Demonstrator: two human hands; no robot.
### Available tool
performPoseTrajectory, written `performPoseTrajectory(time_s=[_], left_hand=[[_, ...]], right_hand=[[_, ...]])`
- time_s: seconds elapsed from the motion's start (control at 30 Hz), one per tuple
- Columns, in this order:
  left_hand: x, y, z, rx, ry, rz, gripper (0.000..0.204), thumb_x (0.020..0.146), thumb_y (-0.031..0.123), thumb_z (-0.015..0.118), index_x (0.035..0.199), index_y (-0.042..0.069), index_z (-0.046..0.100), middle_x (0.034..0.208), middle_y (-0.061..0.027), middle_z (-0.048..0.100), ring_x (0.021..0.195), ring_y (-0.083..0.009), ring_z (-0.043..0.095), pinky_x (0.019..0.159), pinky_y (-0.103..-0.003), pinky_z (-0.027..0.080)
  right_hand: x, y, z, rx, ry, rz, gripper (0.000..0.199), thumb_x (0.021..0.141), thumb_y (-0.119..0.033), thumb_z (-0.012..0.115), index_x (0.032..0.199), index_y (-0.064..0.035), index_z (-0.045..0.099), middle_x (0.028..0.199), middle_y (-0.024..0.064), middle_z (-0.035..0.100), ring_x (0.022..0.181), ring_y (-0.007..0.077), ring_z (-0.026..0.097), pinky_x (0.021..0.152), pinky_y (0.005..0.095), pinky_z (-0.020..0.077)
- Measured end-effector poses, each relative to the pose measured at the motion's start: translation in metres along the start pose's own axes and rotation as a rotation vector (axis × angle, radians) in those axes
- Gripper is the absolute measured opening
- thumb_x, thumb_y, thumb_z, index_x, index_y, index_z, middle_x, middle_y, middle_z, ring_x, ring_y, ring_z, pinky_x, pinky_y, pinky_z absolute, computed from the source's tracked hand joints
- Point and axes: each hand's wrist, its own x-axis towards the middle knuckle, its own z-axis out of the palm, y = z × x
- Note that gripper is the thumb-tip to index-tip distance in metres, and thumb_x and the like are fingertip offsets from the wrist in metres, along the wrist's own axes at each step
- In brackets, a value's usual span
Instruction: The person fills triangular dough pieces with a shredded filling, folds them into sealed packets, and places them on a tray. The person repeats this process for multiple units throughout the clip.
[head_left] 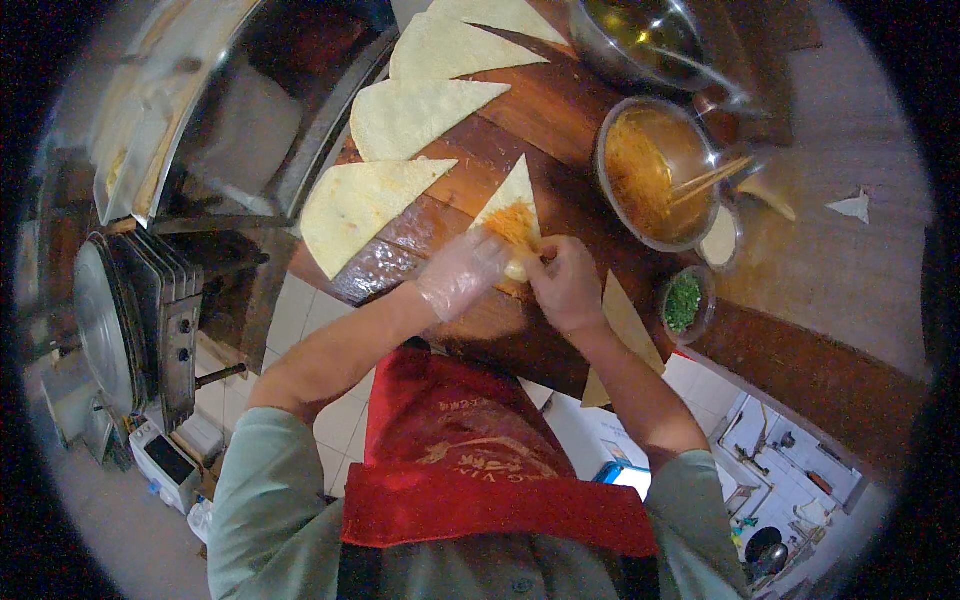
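On the dark wooden board (420, 235) lies a pale flatbread wedge (518, 185), its tip pointing away from me. Orange shredded filling (510, 222) covers its middle. My left hand (465, 272), in a clear plastic glove, has its fingers curled over the wedge's left side, against the filling. With thumb and fingers pinched together, my right hand (568, 285) grips the wedge's near right edge. The near part of the wedge is mostly hidden by both hands. Several more flatbread wedges, the closest one (365, 205) among them, lie in a row toward the far left.
To the right stands a metal bowl (607, 150) of orange shreds with chopsticks (712, 180). Beside it are a small bowl of chopped greens (683, 303) and a pale dish (720, 238). A larger metal bowl (620, 50) is farther back. A round hotplate appliance (105, 320) stands left.
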Motion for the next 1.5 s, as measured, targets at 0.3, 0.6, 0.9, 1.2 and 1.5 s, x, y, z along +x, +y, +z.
performPoseTrajectory(time_s=[0.3, 0.6, 0.9, 1.2, 1.5], left_hand=[[0.031, -0.02, -0.022, -0.231, -0.19, -0.119, 0.019, 0.071, 0.012, 0.069, 0.088, 0.004, 0.068, 0.095, -0.016, 0.068, 0.099, -0.0338, 0.063, 0.088, -0.043, 0.05], [0.008, -0.012, -0.022, -0.248, 0.09, -0.088, 0.033, 0.081, 0.014, 0.063, 0.113, 0.003, 0.06, 0.102, -0.0168, 0.066, 0.099, -0.0368, 0.062, 0.087, -0.043, 0.051], [0.001, -0.004, -0.016, -0.3, -0.13, -0.168, 0.044, 0.08, 0.011, 0.066, 0.121, 0.0, 0.055, 0.11, -0.0201, 0.059, 0.103, -0.0391, 0.058, 0.087, -0.046, 0.051], [0.008, -0.02, -0.016, -0.43, -0.056, -0.283, 0.019, 0.077, 0.016, 0.07, 0.095, 0.009, 0.069, 0.091, -0.016, 0.066, 0.087, -0.0396, 0.064, 0.08, -0.049, 0.051], [0.012, -0.018, -0.028, -0.284, 0.132, -0.295, 0.041, 0.079, 0.021, 0.072, 0.115, 0.005, 0.063, 0.108, -0.0189, 0.065, 0.104, -0.0357, 0.061, 0.083, -0.045, 0.051]], right_hand=[[-0.015, 0.017, 0.033, -0.36, 0.148, -0.496, 0.039, 0.078, -0.022, 0.07, 0.11, -0.0023, 0.061, 0.114, 0.0165, 0.06, 0.1, 0.0363, 0.057, 0.087, 0.0472, 0.0477], [0.028, 0.027, 0.015, -0.077, -0.169, -0.406, 0.028, 0.079, -0.018, 0.064, 0.104, -0.004, 0.066, 0.095, 0.0212, 0.065, 0.09, 0.041, 0.061, 0.083, 0.0479, 0.0485], [0.032, 0.011, -0.005, 0.197, -0.489, -0.068, 0.029, 0.08, -0.018, 0.065, 0.104, -0.0008, 0.066, 0.09, 0.0206, 0.068, 0.081, 0.0372, 0.067, 0.074, 0.042, 0.0521], [-0.007, 0.029, 0.02, -0.364, 0.056, -0.613, 0.035, 0.075, -0.015, 0.072, 0.108, -0.0098, 0.063, 0.115, 0.0103, 0.062, 0.1, 0.0351, 0.058, 0.086, 0.0447, 0.0465], [0.018, 0.007, 0.008, -0.303, 0.043, -0.522, 0.036, 0.067, -0.02, 0.072, 0.101, -0.0114, 0.064, 0.119, 0.0099, 0.06, 0.11, 0.0354, 0.054, 0.089, 0.0504, 0.0449]])
